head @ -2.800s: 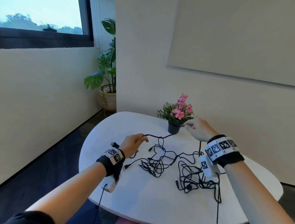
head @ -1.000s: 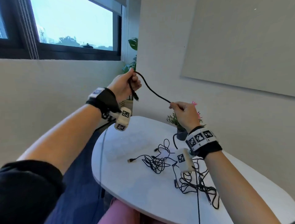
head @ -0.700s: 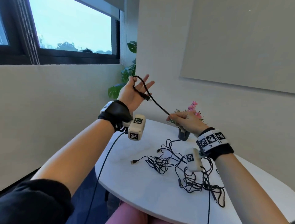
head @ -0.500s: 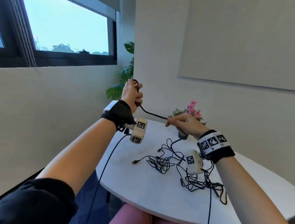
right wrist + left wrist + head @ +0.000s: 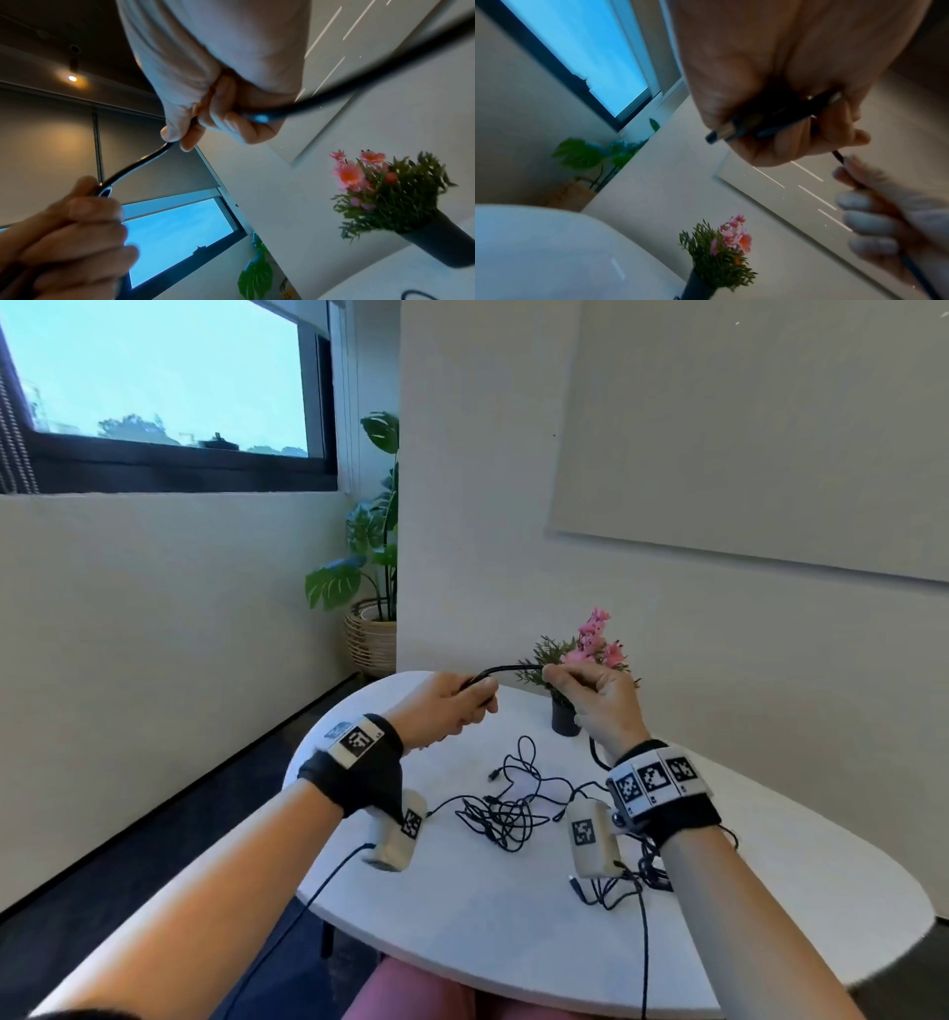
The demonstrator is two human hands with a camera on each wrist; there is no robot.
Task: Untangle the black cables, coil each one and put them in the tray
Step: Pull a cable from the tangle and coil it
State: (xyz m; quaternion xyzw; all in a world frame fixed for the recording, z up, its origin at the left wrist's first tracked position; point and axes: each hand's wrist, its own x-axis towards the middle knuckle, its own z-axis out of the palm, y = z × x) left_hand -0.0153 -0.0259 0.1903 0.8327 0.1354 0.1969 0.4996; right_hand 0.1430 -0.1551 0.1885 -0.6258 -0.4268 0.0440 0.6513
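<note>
Both hands hold one thin black rubber cable [image 5: 506,668] in the air above the round white tabletop [image 5: 493,911]. The left hand [image 5: 445,711] has its grip curled round the plug end; the right hand [image 5: 598,698] pinches the cable between thumb and fingertips. Below the grips lies the tangled heap of black cables [image 5: 506,816].

Black wristbands [image 5: 367,775] with checkered tags; pink trousers [image 5: 411,991].

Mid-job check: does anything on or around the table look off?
No damage or spill shows. The loose cables lie knotted in a heap on the table, and no tray is in view. Both hands, left and right, grip one cable.
</note>
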